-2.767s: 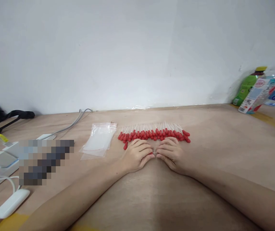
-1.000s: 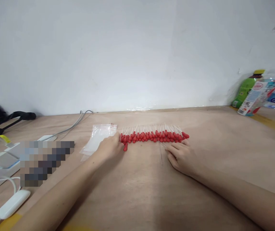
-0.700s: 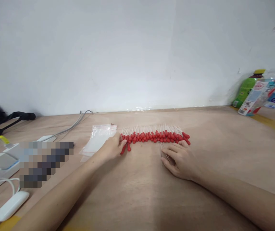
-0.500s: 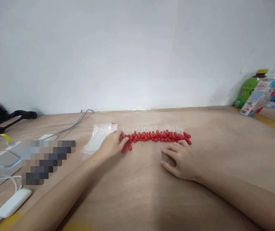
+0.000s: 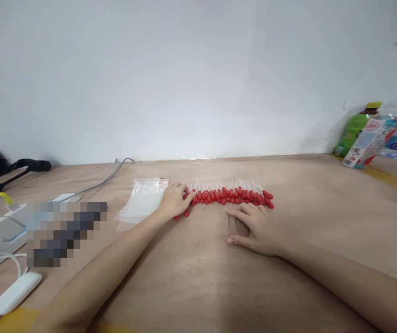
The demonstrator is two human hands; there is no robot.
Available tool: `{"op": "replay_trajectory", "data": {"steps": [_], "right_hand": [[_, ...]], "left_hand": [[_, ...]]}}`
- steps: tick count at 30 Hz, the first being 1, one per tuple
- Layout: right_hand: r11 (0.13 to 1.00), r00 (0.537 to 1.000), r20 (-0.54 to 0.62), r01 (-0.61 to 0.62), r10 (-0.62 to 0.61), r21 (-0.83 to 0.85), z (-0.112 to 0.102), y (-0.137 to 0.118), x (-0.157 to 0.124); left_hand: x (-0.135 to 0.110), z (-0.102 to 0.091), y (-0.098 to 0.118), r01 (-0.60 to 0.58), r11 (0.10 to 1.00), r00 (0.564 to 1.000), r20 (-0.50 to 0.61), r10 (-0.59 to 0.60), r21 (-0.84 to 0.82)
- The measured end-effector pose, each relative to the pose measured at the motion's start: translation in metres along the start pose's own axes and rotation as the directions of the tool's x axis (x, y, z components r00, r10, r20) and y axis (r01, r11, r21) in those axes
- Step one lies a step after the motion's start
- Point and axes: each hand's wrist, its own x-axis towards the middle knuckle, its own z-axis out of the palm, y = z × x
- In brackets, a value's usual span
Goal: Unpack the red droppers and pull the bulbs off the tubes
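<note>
A long row of small red bulb-shaped pieces [image 5: 226, 196], packed side by side with thin pale strands fanning out behind them, lies on the wooden table. At its left end my left hand [image 5: 176, 200] is curled over the pieces, thumb in front and fingers behind, hiding some of them. Two red pieces poke out below that hand. My right hand [image 5: 256, 229] rests low on the table in front of the row's right half, thumb and fingers apart. A few thin pale strands [image 5: 231, 219] run down from the row between its index finger and thumb.
Clear plastic bags [image 5: 143, 201] lie left of the row. Farther left are a power strip [image 5: 18, 226], cables, a white plug-like block [image 5: 16, 293] and a pixelated patch. Back right stand a green bottle [image 5: 353, 134], a patterned packet [image 5: 372, 141] and a clear bottle.
My left hand has slid right along the row, covering more of its left end. My right hand has shifted slightly left, and the strands beside it hang straighter.
</note>
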Motion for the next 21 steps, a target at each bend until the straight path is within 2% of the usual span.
{"op": "replay_trajectory", "data": {"steps": [6,11,13,14,16,19,20,21], "right_hand": [[0.999,0.999,0.019,-0.048,0.047,0.010,0.001,0.001,0.002],[0.996,0.998,0.024,-0.058,0.056,0.073,0.003,0.006,0.003],[0.991,0.998,0.008,-0.067,0.067,0.118,0.006,0.009,0.003],[0.986,0.996,-0.028,-0.082,0.087,0.147,0.007,0.010,0.004],[0.971,0.971,-0.181,-0.118,0.156,0.207,0.009,0.013,0.005],[0.967,0.849,-0.480,-0.130,0.222,0.217,0.007,0.015,0.006],[0.976,0.819,-0.539,-0.115,0.197,0.183,0.006,0.015,0.006],[0.987,0.814,-0.562,-0.087,0.147,0.133,0.004,0.016,0.006]], "left_hand": [[-0.003,0.004,0.001,0.015,1.000,0.998,-0.054,-0.015,-0.006],[-0.002,-0.008,0.001,0.047,0.998,0.993,-0.109,-0.050,-0.034],[-0.004,-0.014,0.002,-0.011,0.995,0.989,-0.148,-0.004,-0.100],[-0.006,-0.016,0.004,-0.065,0.989,0.987,-0.155,0.044,-0.134],[-0.011,-0.016,0.009,-0.188,0.969,0.976,-0.145,0.165,-0.158],[-0.024,-0.009,0.020,-0.360,0.922,0.932,-0.087,0.350,-0.141],[-0.029,-0.005,0.024,-0.415,0.896,0.910,-0.074,0.409,-0.157],[-0.033,-0.001,0.027,-0.465,0.865,0.885,-0.074,0.460,-0.188]]}}
